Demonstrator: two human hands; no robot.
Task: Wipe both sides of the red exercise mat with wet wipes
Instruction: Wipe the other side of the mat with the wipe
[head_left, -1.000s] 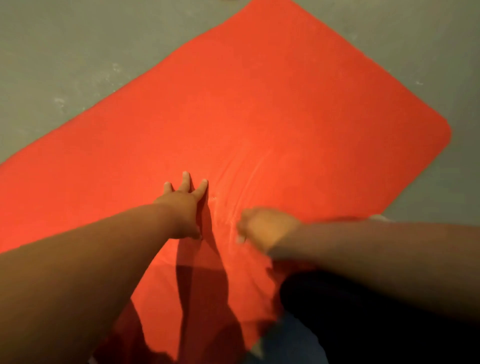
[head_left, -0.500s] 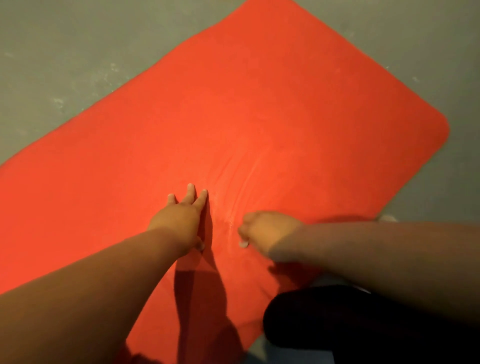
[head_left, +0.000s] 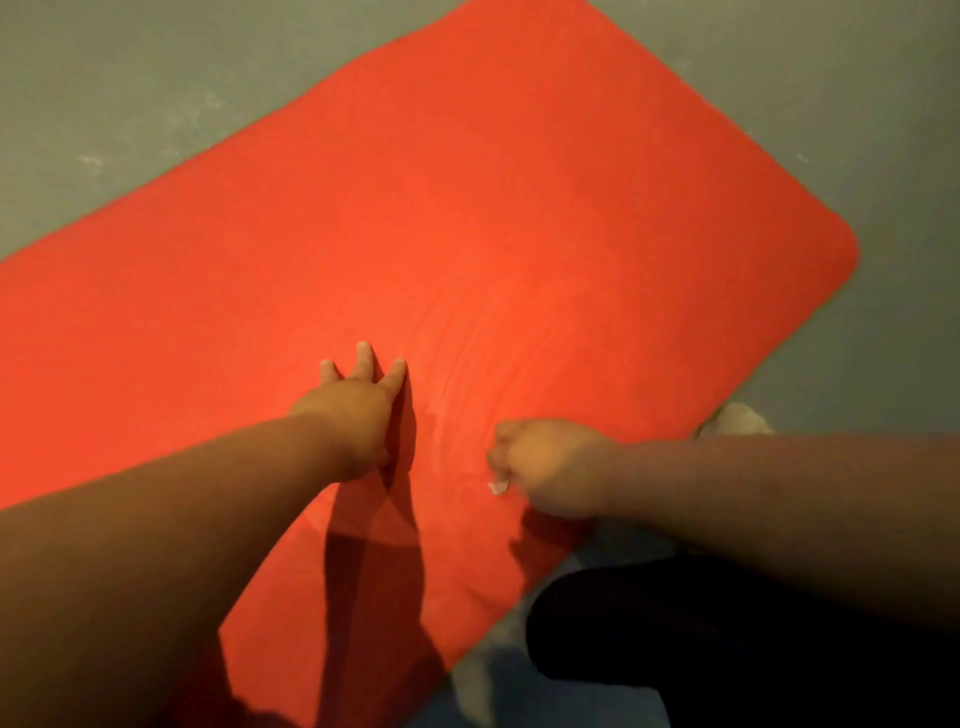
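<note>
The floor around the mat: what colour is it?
The floor is dull grey-green with pale scuff marks; the head view shows it best.

The bare left forearm (head_left: 182, 519) reaches in from the lower left, nearly straight. The left hand (head_left: 358, 410) lies palm down on the red mat (head_left: 519, 208), its fingers (head_left: 365, 358) straight, slightly spread and pointing away from the body. The right forearm (head_left: 779, 493), also bare, comes in almost level from the right edge, and the right hand (head_left: 550, 467) is curled into a fist with its knuckles turned toward the left hand; a small scrap of white wipe (head_left: 497, 487) shows beneath its curled fingers, and the two hands sit near each other without touching.
</note>
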